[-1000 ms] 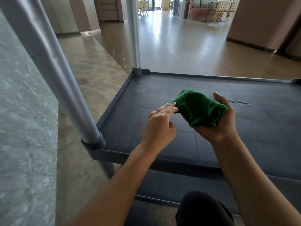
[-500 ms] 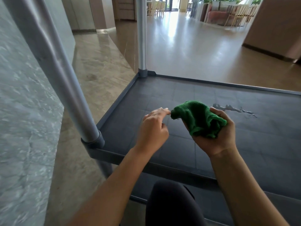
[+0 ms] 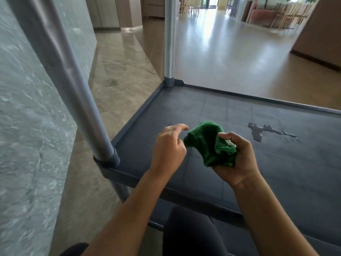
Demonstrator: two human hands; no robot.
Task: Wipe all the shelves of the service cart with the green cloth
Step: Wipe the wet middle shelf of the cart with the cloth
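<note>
One green cloth, bunched into a soft wad, is sitting in the right hand at centre frame, just above the cart's dark shelf. Fingers and thumb are curling round it. It is looking light, limp and plush, so gripping a thick fold is probably working best. Just left, the left hand is hovering loosely curled, holding nothing. To the right, a pale spill is lying on the shelf.
</note>
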